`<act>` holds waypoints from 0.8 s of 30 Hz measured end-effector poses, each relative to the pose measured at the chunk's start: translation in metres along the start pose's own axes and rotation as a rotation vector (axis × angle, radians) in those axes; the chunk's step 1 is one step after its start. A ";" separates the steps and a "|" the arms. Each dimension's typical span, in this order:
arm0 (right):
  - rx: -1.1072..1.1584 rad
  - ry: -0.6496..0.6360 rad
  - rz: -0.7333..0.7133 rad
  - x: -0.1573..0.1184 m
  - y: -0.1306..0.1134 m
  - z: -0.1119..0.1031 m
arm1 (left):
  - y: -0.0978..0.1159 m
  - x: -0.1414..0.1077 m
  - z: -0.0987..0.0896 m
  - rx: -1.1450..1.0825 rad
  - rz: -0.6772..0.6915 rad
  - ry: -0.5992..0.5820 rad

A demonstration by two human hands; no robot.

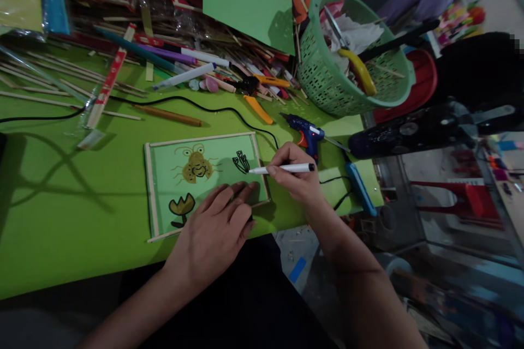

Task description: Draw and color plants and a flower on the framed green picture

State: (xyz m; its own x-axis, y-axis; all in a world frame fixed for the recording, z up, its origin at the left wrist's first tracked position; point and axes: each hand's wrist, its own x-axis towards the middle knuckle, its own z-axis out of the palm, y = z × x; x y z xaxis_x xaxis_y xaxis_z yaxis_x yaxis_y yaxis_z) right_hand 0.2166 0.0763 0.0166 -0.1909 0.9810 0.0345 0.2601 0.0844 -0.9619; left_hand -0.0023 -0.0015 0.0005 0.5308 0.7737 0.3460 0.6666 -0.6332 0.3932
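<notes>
Lime table (90, 245) underlies the work. At its near edge, the left hand (223, 215) rests on the framed card (223, 147), seemingly steadying it; whether it clasps anything, I cannot tell. The right hand (295, 174) pinches a pen (286, 168) low, likely for control, tip at the drawn flowers (240, 162). Beyond sit a glue gun (308, 135), then a basket (319, 54).

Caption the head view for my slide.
Right hand holds a marker to a flower drawing on framed green paper, left hand resting on it.

Lime-green table (82, 229), shadows (96, 193) across left part; grey floor (305, 241) below; dim light.
</notes>
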 end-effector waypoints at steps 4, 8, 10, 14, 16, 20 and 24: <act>-0.004 -0.010 0.019 -0.001 0.000 0.000 | 0.000 -0.001 0.000 0.005 0.000 -0.006; -0.006 -0.016 0.024 -0.001 -0.001 0.001 | 0.000 -0.001 -0.001 -0.004 -0.002 -0.010; -0.014 -0.021 0.019 -0.001 -0.001 0.000 | 0.000 -0.001 -0.001 -0.009 -0.004 -0.004; -0.032 -0.029 0.024 -0.001 -0.001 0.000 | 0.000 -0.001 0.000 -0.011 -0.002 0.004; -0.033 -0.026 0.029 -0.001 0.000 0.000 | 0.000 -0.001 0.000 -0.011 -0.001 0.002; -0.024 -0.031 0.012 -0.001 0.000 0.000 | -0.001 -0.001 0.001 -0.017 0.000 0.000; -0.030 -0.037 0.010 0.000 0.000 0.000 | -0.001 -0.002 0.001 -0.025 -0.009 0.000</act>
State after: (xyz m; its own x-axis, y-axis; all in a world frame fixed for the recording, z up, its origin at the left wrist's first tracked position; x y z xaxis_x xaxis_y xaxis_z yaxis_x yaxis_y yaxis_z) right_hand 0.2167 0.0758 0.0166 -0.2227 0.9748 0.0145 0.2906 0.0806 -0.9534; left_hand -0.0029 -0.0023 -0.0013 0.5248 0.7794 0.3421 0.6582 -0.6264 0.4175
